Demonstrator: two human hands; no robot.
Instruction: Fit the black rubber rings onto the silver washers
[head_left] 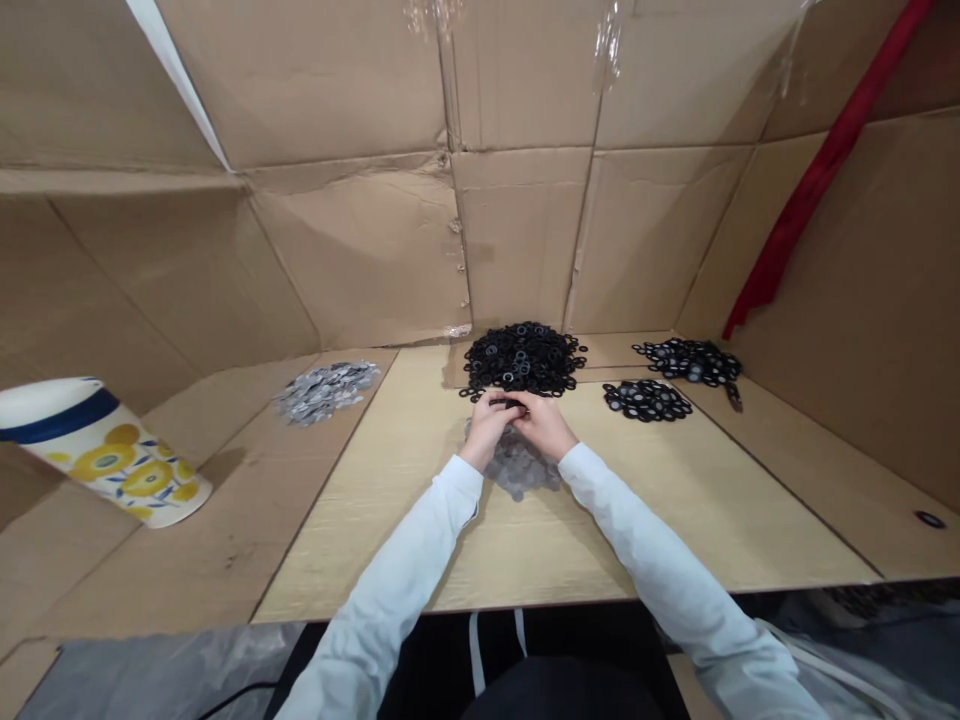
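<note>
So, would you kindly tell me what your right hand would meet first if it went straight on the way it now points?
The right hand points forward and inward, so the first thing in line looks like the small black washer pinched between it and the left hand, though depth is hard to judge here.

The tall cup [105, 450] was white, with a navy band and yellow flowers among blue leaves. The round rubber washers [522, 358] were black, the flat metal washers [325, 392] silver-grey, the long shirt sleeves [405, 540] white, and the cloth strip [817, 170] red.
</note>
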